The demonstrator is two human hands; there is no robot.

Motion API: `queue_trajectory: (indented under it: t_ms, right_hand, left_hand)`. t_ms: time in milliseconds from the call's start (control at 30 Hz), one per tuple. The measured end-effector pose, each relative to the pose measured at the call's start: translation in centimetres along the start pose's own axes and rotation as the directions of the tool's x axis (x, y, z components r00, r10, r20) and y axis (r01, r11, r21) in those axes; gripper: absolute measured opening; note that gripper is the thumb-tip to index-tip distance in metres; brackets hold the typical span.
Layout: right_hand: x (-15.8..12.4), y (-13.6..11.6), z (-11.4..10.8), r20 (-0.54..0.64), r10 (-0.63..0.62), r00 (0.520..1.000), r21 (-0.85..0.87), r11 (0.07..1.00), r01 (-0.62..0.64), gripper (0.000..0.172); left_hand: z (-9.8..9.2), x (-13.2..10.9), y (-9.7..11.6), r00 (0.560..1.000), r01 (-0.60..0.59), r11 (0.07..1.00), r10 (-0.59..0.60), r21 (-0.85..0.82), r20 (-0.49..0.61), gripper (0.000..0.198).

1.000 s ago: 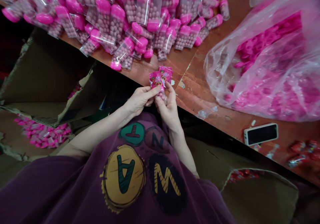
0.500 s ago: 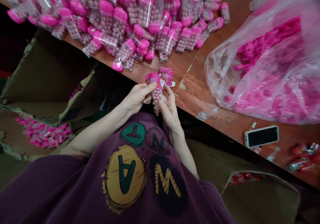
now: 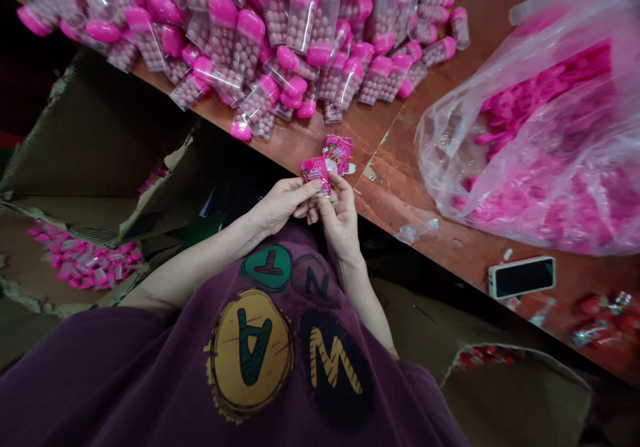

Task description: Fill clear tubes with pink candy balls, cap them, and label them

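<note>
Just off the table's front edge, both hands meet on a small clear candy container with a pink printed label [image 3: 315, 169] over it. My left hand [image 3: 286, 205] pinches it from the left, its thumb lying on the label. From the right, my right hand [image 3: 341, 219] grips the lower part between thumb and fingers. Fingers and label hide most of the container, so how far the label wraps round it I cannot tell. Right behind, more pink labels [image 3: 340, 151] lie on the table edge. Beyond them is a heap of clear containers [image 3: 303, 17] with pink caps and pink balls inside.
A clear plastic bag [image 3: 435, 147] of pink plastic parts stands on the table at right. Nearer are a phone [image 3: 523, 277] and red wrapped pieces [image 3: 600, 317]. Below left, an open cardboard box [image 3: 90, 127] adjoins a pile of small pink-capped containers [image 3: 90, 260]. Another box [image 3: 520, 394] stands lower right.
The pink balls that showed between my hands are now covered by the label and fingers. Both hands stay on the container. The view has shifted slightly.
</note>
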State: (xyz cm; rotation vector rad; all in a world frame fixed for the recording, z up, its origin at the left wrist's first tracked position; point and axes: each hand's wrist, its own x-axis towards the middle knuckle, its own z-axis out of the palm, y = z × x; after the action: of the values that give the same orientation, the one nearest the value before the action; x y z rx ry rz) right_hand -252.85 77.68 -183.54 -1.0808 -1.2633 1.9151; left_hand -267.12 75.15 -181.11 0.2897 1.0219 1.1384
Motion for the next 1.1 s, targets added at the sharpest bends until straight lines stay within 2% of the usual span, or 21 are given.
queue_trajectory:
  t_ms: [100,200,267,300,333,367,400,467,500,533,567,600,667,767,833,900,1033,1067,1100]
  right_hand:
    - [0.4,0.6,1.0,0.038,-0.004,0.999,0.020,1.000,0.003,0.052]
    - [1.3,1.3,3.1,0.127,-0.014,0.992,0.027,1.000,0.011,0.050]
    - [2.1,1.1,4.5,0.232,-0.043,0.972,-0.052,0.997,0.056,0.052]
    - [2.6,0.7,4.9,0.287,-0.060,0.956,-0.122,0.988,0.098,0.054]
    - [3.2,0.1,5.1,0.326,-0.081,0.942,-0.205,0.967,0.154,0.054]
    - [3.9,-0.7,5.1,0.340,-0.115,0.934,-0.288,0.932,0.219,0.051]
    - [4.8,-1.6,4.8,0.329,-0.161,0.930,-0.364,0.888,0.283,0.044]
    - [6.9,-3.4,3.5,0.255,-0.272,0.928,-0.481,0.797,0.366,0.028]
    - [8.1,-4.2,2.7,0.206,-0.328,0.922,-0.527,0.757,0.387,0.025]
    - [9.5,-5.0,1.9,0.160,-0.374,0.913,-0.568,0.722,0.396,0.024]
    - [10.8,-5.6,1.2,0.125,-0.411,0.903,-0.606,0.689,0.397,0.023]
    - [12.0,-6.0,0.7,0.103,-0.444,0.890,-0.642,0.654,0.400,0.022]
    - [14.1,-6.7,0.4,0.110,-0.502,0.858,-0.705,0.570,0.423,0.021]
    - [15.5,-7.0,1.8,0.216,-0.532,0.819,-0.772,0.421,0.477,0.022]
    - [15.6,-6.8,3.5,0.297,-0.519,0.801,-0.806,0.313,0.502,0.024]
    - [15.3,-6.4,5.2,0.395,-0.490,0.777,-0.823,0.187,0.537,0.028]
    - [15.2,-5.5,8.0,0.609,-0.330,0.721,-0.775,-0.054,0.630,0.036]
    - [15.4,-5.2,8.4,0.634,-0.287,0.718,-0.765,-0.093,0.638,0.039]
    - [15.6,-5.0,8.7,0.646,-0.257,0.719,-0.759,-0.123,0.639,0.043]
  left_hand:
    - [-0.8,-0.5,0.0,0.999,-0.020,1.000,0.021,0.024,-0.041,0.050]
    - [-2.2,-1.7,0.7,0.988,-0.039,0.998,0.046,0.048,-0.148,0.050]
    - [-3.9,-2.9,1.9,0.964,-0.084,0.995,0.095,0.056,-0.249,0.045]
    - [-5.1,-3.7,2.8,0.936,-0.135,0.990,0.144,0.052,-0.321,0.040]
    - [-6.5,-4.6,3.7,0.889,-0.203,0.978,0.203,0.043,-0.410,0.035]
    - [-7.9,-5.4,4.7,0.818,-0.278,0.960,0.255,0.033,-0.516,0.032]
    - [-9.5,-6.2,5.6,0.727,-0.338,0.941,0.273,0.018,-0.630,0.036]
    - [-12.1,-7.4,7.1,0.526,-0.385,0.923,0.211,-0.009,-0.824,0.058]
    - [-12.9,-7.6,7.5,0.460,-0.383,0.923,0.171,-0.020,-0.871,0.063]
    - [-13.3,-7.5,7.6,0.424,-0.378,0.925,0.153,-0.021,-0.893,0.061]
    - [-13.2,-7.0,7.5,0.425,-0.374,0.927,0.163,-0.009,-0.891,0.053]
    - [-12.6,-6.2,7.1,0.452,-0.377,0.926,0.200,0.018,-0.869,0.041]
    - [-10.4,-4.0,6.0,0.549,-0.383,0.920,0.301,0.086,-0.780,0.024]
    - [-6.5,-0.4,4.3,0.687,-0.389,0.908,0.400,0.159,-0.607,0.028]
    - [-4.9,1.2,3.6,0.726,-0.401,0.898,0.433,0.183,-0.534,0.030]
    - [-4.5,1.9,3.2,0.708,-0.420,0.884,0.459,0.203,-0.537,0.028]
    - [-5.9,1.8,2.8,0.561,-0.478,0.853,0.480,0.209,-0.675,0.019]
    - [-6.3,1.7,2.8,0.541,-0.484,0.850,0.476,0.207,-0.693,0.018]
    - [-6.6,1.7,2.8,0.540,-0.485,0.851,0.473,0.203,-0.696,0.018]
